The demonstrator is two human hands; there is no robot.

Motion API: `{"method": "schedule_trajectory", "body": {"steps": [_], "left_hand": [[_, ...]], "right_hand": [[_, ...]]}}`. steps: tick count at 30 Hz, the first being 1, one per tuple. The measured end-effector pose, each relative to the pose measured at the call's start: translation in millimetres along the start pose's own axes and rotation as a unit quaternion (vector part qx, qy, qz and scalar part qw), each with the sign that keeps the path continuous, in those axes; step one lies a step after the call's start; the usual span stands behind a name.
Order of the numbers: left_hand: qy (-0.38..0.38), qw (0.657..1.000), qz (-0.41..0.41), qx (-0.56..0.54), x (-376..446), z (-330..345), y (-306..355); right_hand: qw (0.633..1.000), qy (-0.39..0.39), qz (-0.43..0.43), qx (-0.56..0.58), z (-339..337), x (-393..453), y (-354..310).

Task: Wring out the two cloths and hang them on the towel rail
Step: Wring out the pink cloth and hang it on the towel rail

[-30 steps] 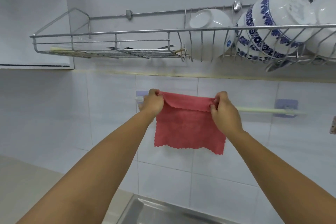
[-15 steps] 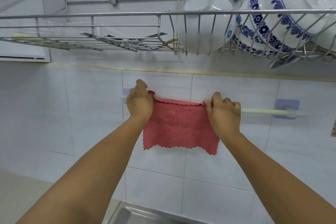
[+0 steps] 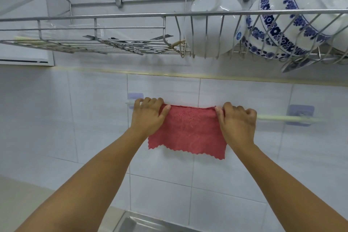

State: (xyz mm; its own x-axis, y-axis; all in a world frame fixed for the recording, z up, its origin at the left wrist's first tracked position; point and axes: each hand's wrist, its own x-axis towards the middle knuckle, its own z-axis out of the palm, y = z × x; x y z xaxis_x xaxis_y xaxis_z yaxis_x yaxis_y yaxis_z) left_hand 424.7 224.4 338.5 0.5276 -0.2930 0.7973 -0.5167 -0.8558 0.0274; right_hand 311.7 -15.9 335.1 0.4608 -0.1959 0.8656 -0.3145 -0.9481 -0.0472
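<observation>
A red cloth [image 3: 188,130] with a scalloped edge hangs flat over the pale towel rail [image 3: 273,118] on the tiled wall. My left hand [image 3: 147,114] pinches its upper left corner at the rail, thumb on the front face. My right hand [image 3: 236,118] pinches the upper right corner the same way. The rail runs between two lilac wall brackets [image 3: 299,117]; its middle is hidden under the cloth and my hands. Only one cloth is in view.
A steel wire dish rack [image 3: 113,17] juts out above the rail, holding a white bowl [image 3: 212,22] and blue-patterned bowls [image 3: 293,15]. The corner of a steel sink [image 3: 139,223] shows at the bottom, with a pale counter at lower left.
The cloth's folded top has been drawn down flat over the rail. Both hands have settled onto the rail at its top corners, and the view has moved closer.
</observation>
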Motion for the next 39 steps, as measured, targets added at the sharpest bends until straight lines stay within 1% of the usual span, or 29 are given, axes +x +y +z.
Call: {"method": "schedule_trajectory", "body": {"steps": [4, 5, 6, 8, 10, 13, 16, 19, 21, 26, 30, 32, 35, 37, 39], "left_hand": [[0.055, 0.998, -0.028, 0.012, -5.3, 6.4, 2.0], [0.058, 0.998, -0.035, 0.011, -5.1, 7.2, 2.7], [0.055, 0.998, -0.036, 0.016, -3.7, 6.8, 3.3], [0.041, 0.998, -0.028, 0.033, 0.2, 3.9, 4.2], [0.026, 0.999, -0.026, 0.037, 2.0, 2.2, 3.9], [0.023, 0.999, -0.025, 0.043, 0.4, 3.0, 2.3], [0.035, 0.997, -0.023, 0.064, -0.7, 3.1, -1.6], [0.029, 0.996, -0.037, 0.077, -5.3, 2.0, -5.4], [0.024, 0.996, -0.022, 0.089, -6.9, 1.4, -8.1], [0.019, 0.994, 0.010, 0.110, -7.4, -5.5, -16.4], [0.072, 0.988, 0.059, 0.120, -23.9, -1.6, -27.1], [0.082, 0.986, 0.068, 0.129, -30.1, -0.4, -31.2], [0.063, 0.988, 0.050, 0.132, -34.7, -5.9, -25.6], [0.018, 0.992, 0.037, 0.117, -36.8, -10.0, -14.8], [-0.038, 0.996, 0.019, 0.078, -37.5, -9.6, -1.3]], "right_hand": [[0.999, 0.045, 0.010, 0.009, 3.8, -1.9, 0.5], [0.998, 0.055, 0.012, 0.007, 4.6, -0.6, 1.6], [0.998, 0.056, 0.010, -0.002, 5.0, 1.7, 2.9], [0.999, 0.029, 0.001, -0.024, 4.8, 4.5, 5.1], [1.000, 0.010, 0.002, -0.018, 4.8, 3.8, 7.4], [1.000, 0.025, 0.004, 0.013, 5.6, 4.9, 11.7], [0.999, 0.035, -0.014, -0.004, 8.7, 8.5, 19.0], [0.998, 0.054, -0.001, 0.013, 10.8, 8.0, 26.3], [0.998, 0.058, -0.008, 0.035, 11.6, 5.4, 29.5], [0.989, 0.056, -0.063, 0.125, 9.7, -7.2, 45.8], [0.981, 0.073, -0.094, 0.154, 8.0, -12.7, 53.5], [0.978, 0.079, -0.103, 0.163, 6.6, -16.4, 53.4], [0.980, 0.045, -0.079, 0.178, -0.3, -19.5, 52.0], [0.984, 0.017, -0.052, 0.167, -7.0, -19.5, 46.8], [0.992, -0.003, -0.042, 0.120, -11.5, -21.2, 35.3]]}}
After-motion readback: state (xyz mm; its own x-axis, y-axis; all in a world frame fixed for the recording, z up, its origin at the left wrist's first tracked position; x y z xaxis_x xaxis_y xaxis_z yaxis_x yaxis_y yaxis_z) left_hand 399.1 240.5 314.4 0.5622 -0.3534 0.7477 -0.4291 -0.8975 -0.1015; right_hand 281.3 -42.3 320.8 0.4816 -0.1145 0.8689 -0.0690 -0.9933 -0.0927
